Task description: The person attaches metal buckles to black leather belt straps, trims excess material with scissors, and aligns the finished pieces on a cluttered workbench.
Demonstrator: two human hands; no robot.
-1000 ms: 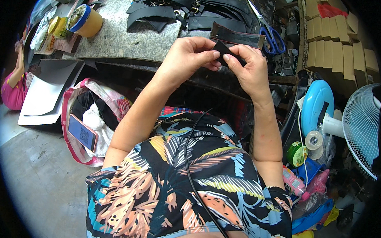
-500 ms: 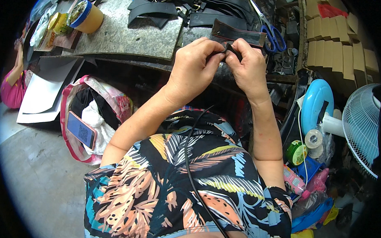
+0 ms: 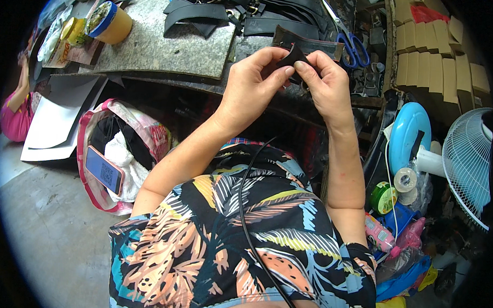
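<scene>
A small black strip point(image 3: 294, 54), apparently leather, is pinched between my two hands just above the workbench's near edge. My left hand point(image 3: 254, 78) grips its left side with thumb and fingertips. On the other side my right hand point(image 3: 326, 83) presses it between thumb and bent fingers. Part of the strip is hidden behind the fingers. Beyond my hands lies a dark, shallow trough-like piece point(image 3: 337, 48). Behind that are piles of black straps point(image 3: 283, 27) with metal fittings. Blue-handled scissors point(image 3: 356, 49) rest to the right of my right hand.
A grey stone slab point(image 3: 168, 51) covers the bench's left side, near a blue-rimmed jar point(image 3: 114, 24) and a yellow jar point(image 3: 74, 30). Right stand tan cardboard pieces point(image 3: 423, 68) and a fan point(image 3: 469, 162). A bag point(image 3: 120, 109) with a phone point(image 3: 103, 169) sits at lower left.
The black strip has been turned up and spread, so more of its face shows between my hands. My right thumb has moved onto it.
</scene>
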